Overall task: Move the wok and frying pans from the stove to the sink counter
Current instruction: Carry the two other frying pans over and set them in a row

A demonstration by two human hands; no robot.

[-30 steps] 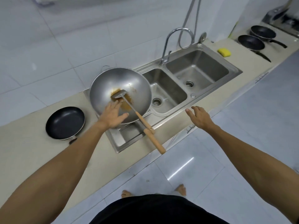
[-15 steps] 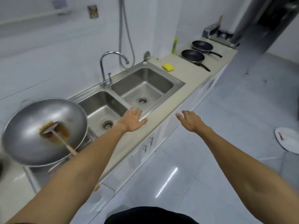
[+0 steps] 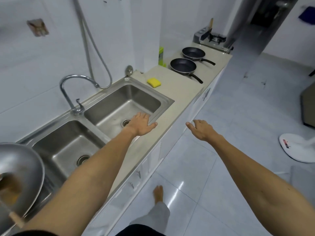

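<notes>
Wok (image 3: pixel 20 176) sits at the sink's (image 3: pixel 163 97) left end, spatula inside. Left hand (image 3: pixel 140 126) and right hand (image 3: pixel 202 130) both spread, empty. Two frying pans (image 3: pixel 183 65) (image 3: pixel 193 53) far down the counter near the stove (image 3: pixel 212 39) — handles jut past the edge; a careless grab could tip one off.

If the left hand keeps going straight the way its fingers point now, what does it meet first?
Probably the yellow sponge on the counter, past the right sink basin beneath the left hand. Depth is unclear; the two frying pans lie further along.
</notes>
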